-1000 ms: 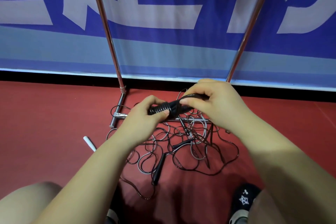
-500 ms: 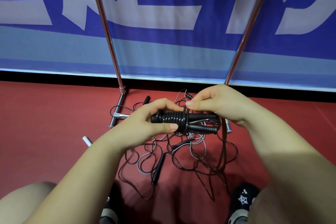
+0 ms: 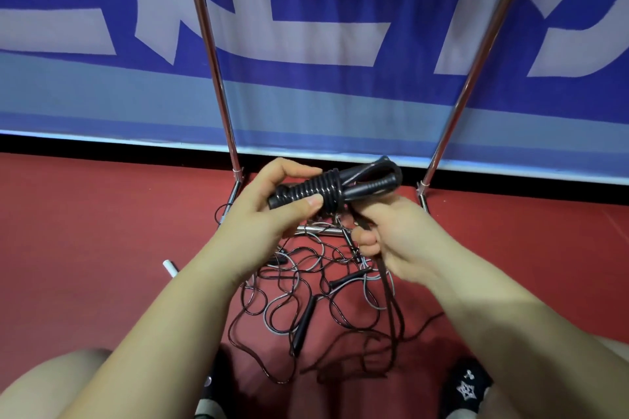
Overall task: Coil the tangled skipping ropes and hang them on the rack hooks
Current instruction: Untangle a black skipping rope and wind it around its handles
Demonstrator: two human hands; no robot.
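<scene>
My left hand (image 3: 272, 211) grips the black handles (image 3: 340, 189), thumb pressed across the turns of cord wound round them, and the whole bundle sits up in the air in front of the rack (image 3: 218, 78), tilted with its far end higher toward the right. My right hand (image 3: 398, 241) is just beneath it, fingers curled tight on the loose cord (image 3: 391, 299), which drops from my fist down to the red floor (image 3: 85, 231). Below both hands lies the tangle (image 3: 306, 286) of black and grey ropes, spread between the rack's two poles and over its base bar, with loose black handles in among the loops. A white handle (image 3: 170, 267) pokes out beside my left forearm. Blue banner (image 3: 323, 44) behind.
</scene>
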